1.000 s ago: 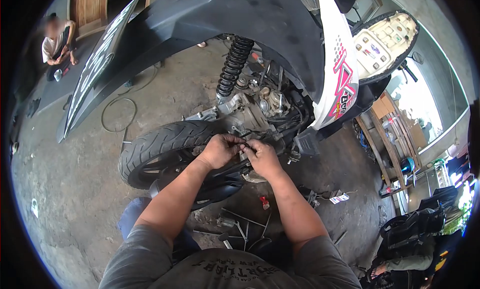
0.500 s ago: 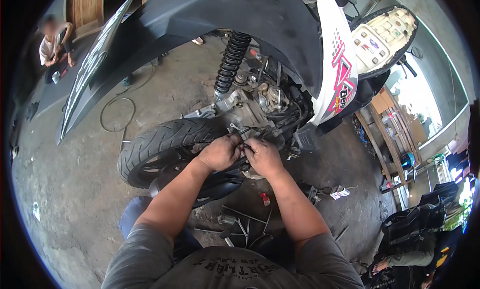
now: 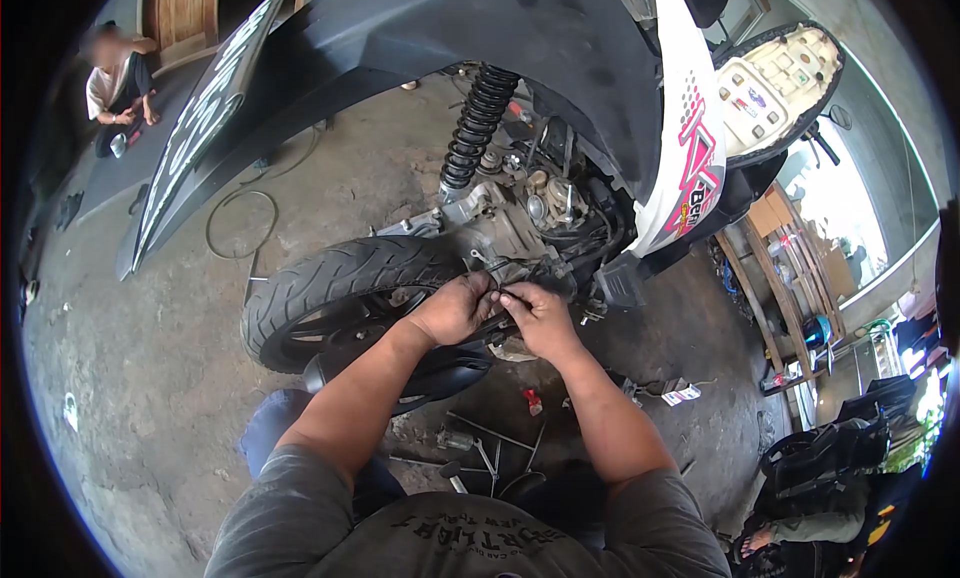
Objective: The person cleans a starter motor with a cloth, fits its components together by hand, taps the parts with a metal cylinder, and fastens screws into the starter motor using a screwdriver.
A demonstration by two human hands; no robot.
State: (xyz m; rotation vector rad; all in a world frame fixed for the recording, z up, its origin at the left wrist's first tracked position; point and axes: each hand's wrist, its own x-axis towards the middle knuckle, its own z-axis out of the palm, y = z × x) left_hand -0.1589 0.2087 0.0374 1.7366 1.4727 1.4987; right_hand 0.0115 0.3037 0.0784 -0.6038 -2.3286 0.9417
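My left hand and my right hand meet beside the scooter's engine, both with fingers pinched together. Between the fingertips is something small and dark, possibly the end of a cable or hose; its kind cannot be made out. Left of my left hand is the rear wheel's tire. Above the hands rises a black coil-spring shock absorber, its lower end at the engine. Dark hoses run past the engine on the right, near my right hand.
Several tools, including a wrench, lie on the floor near my knees. A red item lies beyond them. The scooter's white side panel and dark rear fender overhang the engine. A person sits at upper left; another's foot shows lower right.
The view has shifted slightly, so the scooter appears a little to the right. My hands stay together by the engine, fingertips slightly more apart and the right fingers less curled.
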